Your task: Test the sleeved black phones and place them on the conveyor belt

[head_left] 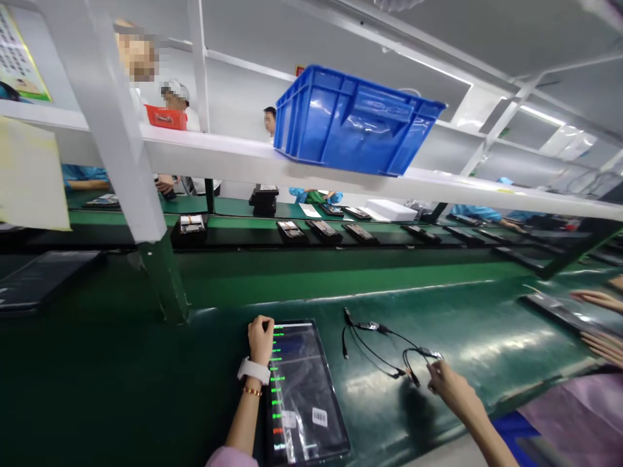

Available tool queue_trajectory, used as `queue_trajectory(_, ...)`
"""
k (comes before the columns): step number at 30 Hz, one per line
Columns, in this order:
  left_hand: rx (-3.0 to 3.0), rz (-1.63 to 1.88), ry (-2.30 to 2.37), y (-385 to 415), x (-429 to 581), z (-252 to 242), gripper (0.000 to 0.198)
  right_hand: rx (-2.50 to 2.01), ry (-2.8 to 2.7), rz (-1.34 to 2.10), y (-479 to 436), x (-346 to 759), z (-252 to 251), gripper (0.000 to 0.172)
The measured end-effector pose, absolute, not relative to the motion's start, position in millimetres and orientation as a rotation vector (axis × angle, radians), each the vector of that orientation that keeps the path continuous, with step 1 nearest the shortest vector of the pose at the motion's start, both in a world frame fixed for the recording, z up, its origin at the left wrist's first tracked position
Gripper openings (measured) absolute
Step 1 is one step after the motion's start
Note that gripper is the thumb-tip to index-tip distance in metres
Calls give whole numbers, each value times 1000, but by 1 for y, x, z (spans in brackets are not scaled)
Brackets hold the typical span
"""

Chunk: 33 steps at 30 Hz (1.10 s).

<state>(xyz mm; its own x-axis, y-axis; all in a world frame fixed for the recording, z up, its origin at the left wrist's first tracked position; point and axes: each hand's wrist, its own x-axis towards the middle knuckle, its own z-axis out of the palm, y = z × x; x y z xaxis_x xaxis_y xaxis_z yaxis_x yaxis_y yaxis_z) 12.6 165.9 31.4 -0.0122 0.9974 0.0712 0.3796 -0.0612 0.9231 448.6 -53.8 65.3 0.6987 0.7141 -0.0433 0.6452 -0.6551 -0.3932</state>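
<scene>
A dark tablet [304, 395] in a clear film lies flat on the green bench in front of me, its screen showing a column of green text lines and a barcode sticker. My left hand [260, 337], with a white watch on the wrist, rests closed on the tablet's upper left corner. My right hand [445, 379] pinches the end of a tangle of thin black cables [379, 344] that lies on the bench to the right of the tablet.
A green conveyor runs behind the bench carrying several dark devices [324, 230]. A white shelf overhead holds a blue plastic crate [355, 123]. A white-green post [160, 272] stands at left. Another person's hands [601, 324] work at right; more people stand across the line.
</scene>
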Motion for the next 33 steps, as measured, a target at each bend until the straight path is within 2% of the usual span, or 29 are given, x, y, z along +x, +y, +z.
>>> queue_trajectory(2,1541,1059,1428,165,9,30,6,-2415,-1007,357,-45,447,75,34)
queue_trajectory(6,1534,1049,1295,157,-2,27,27,-1749,-850,789,-9,420,115,57)
queue_trajectory(9,1506,1040,1247,152,-7,26,36,-1345,-861,1156,26,374,161,57)
queue_trajectory(14,1505,1046,1211,154,-8,25,36,-1091,-1295,1453,83,277,216,56)
queue_trajectory(17,1516,1045,1212,155,-8,25,35,-1128,-1595,1390,125,229,203,45)
queue_trajectory(21,1544,1053,1234,157,-9,23,34,-1370,-1709,1216,183,181,146,8)
queue_trajectory(22,1553,1055,1239,158,-9,22,34,-1403,-1698,1222,194,173,132,6)
queue_trajectory(26,1579,1060,1243,161,-9,20,33,-1470,-1678,1317,216,158,93,18)
queue_trajectory(33,1567,1062,1250,163,-9,18,31,-1438,-1718,1396,218,174,79,17)
